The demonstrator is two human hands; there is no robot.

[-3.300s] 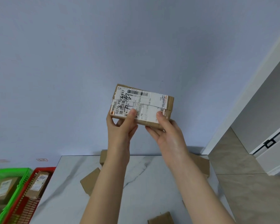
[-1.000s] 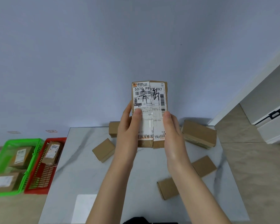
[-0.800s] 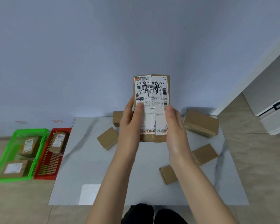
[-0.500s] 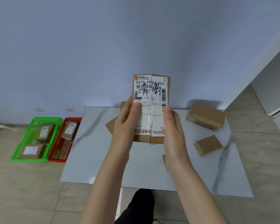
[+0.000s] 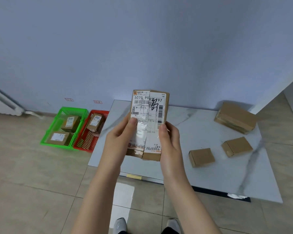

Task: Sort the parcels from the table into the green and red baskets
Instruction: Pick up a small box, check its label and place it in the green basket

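A parcel (image 5: 149,119) stands between left grip (image 5: 118,139) and right grip (image 5: 171,141), over the table's (image 5: 184,119) left edge. Left of the grip, on the floor (image 5: 32,174), the outer basket (image 5: 51,125) holds two boxes (image 5: 70,123) (image 5: 58,138), the inner basket (image 5: 99,111) one box (image 5: 95,121). Right, three boxes (image 5: 201,157) (image 5: 236,146) (image 5: 235,117) lie on the table.

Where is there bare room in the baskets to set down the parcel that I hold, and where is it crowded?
The red basket has a bare near half, in front of its single parcel. The green basket is crowded: a far parcel and a near parcel cover most of its floor.
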